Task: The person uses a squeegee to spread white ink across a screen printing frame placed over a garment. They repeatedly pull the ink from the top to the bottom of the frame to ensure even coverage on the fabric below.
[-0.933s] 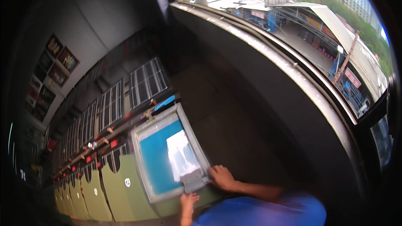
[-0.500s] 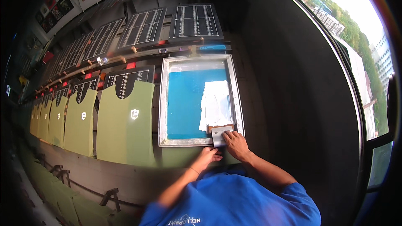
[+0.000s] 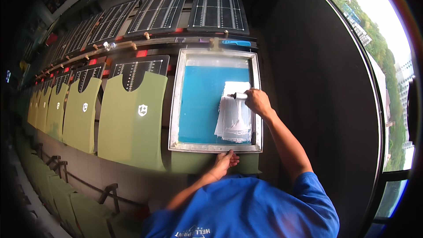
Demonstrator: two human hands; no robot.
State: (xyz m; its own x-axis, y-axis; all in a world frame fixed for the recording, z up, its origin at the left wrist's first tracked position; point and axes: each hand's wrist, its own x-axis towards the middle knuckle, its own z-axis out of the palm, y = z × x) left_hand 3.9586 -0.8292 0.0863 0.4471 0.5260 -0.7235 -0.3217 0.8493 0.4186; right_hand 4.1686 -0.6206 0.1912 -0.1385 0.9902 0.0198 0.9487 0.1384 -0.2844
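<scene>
Mid-pull: right hand [image 3: 257, 102] gripping squeegee [image 3: 235, 95] at two o'clock on blue-meshed aluminium screen frame [image 3: 176, 101]; left hand [image 3: 224, 161] flat, steadying six-o'clock edge. Next calls for even pressure.

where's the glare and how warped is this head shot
Head view: the window at the right is blown out white; the left rim falls into dark vignette; fisheye bends the row of green garments and the screen frame; the right hand is sharp.
</scene>
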